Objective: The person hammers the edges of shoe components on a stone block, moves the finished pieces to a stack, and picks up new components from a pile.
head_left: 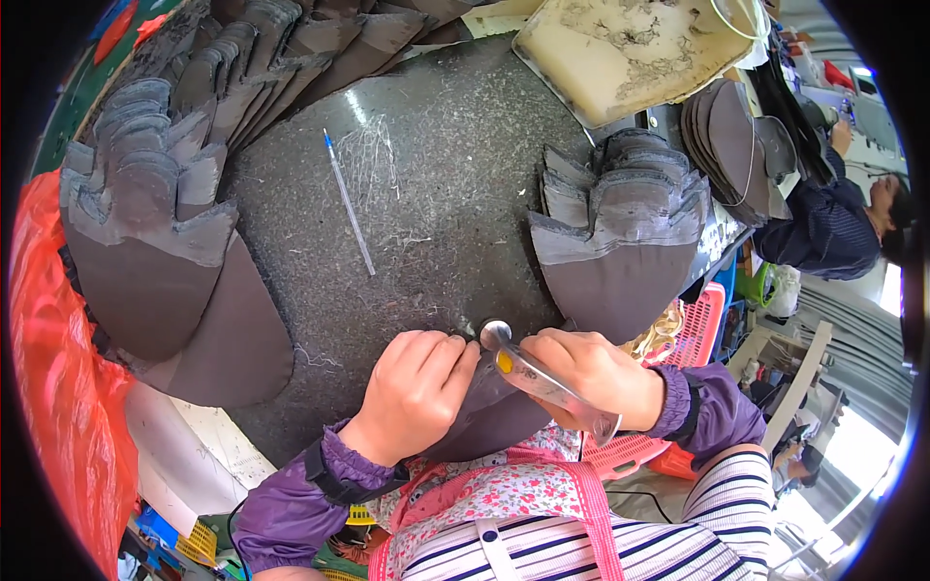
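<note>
Blue-capped pen [350, 202] lying on dark speckled worktable [436, 145], centre frame. Stack of grey cut pieces [145, 223] fanned at left; second stack [620, 228] right of centre. Cream tray [635, 48] at top. Red plastic sheet [58, 387] along left edge. Pink basket [697, 334] right. Another person [833, 228] at far right.

Left hand [415, 387] pins grey leather piece [489, 412] on dark worktable [436, 194]; right hand [591, 373] grips metal knife [542, 380], blade at piece edge.

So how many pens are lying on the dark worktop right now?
1. A single pen with a blue tip lies slantwise on the worktop, between the left pile of grey pieces and the right pile. Others may be hidden under the piles.
</note>
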`<state>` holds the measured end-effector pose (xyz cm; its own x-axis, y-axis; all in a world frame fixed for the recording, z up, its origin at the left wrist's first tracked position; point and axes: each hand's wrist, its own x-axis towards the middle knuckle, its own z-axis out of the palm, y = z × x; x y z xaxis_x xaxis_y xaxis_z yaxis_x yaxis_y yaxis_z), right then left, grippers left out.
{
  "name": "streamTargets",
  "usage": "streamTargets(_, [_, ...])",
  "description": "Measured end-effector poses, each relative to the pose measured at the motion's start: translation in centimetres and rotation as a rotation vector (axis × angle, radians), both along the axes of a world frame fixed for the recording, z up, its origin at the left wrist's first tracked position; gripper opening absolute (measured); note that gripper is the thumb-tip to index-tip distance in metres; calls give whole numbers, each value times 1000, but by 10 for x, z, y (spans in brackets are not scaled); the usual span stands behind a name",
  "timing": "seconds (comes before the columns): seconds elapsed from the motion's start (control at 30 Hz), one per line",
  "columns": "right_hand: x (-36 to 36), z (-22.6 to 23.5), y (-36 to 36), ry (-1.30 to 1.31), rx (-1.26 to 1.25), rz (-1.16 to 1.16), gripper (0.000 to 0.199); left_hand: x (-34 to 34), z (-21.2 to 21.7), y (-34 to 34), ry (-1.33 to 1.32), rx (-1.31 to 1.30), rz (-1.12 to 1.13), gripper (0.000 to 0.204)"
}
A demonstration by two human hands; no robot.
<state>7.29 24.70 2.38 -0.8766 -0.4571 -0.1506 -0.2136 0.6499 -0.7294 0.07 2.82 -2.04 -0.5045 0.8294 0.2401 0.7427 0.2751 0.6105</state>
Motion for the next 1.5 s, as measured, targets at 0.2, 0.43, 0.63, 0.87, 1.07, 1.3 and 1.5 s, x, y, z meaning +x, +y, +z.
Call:
streamTargets(0.2, [-2,0,0,-31,70,49,49,6,-4,-10,-211,-9,176,20])
streamTargets(0.43, [-9,3,-5,-67,-9,39,41,13,-5,-12,-1,43,138,20])
streamTargets(0.63, [-13,8,-8,-155,91,92,49,14,-4,-17,-149,39,176,23])
streamTargets(0.87, [-15,9,-10,-124,35,104,37,20,-3,-25,-101,41,173,22])
streamTargets(1.07, [-21,13,-17,-160,11,119,36,25,-5,-25,-100,55,205,23])
streamTargets(1.3, [-22,15,-20,-164,44,138,35,35,-8,-31,-139,87,309,22])
streamTargets(1.5, [-21,13,-25,-155,30,142,36,39,-2,-30,-15,13,271,24])
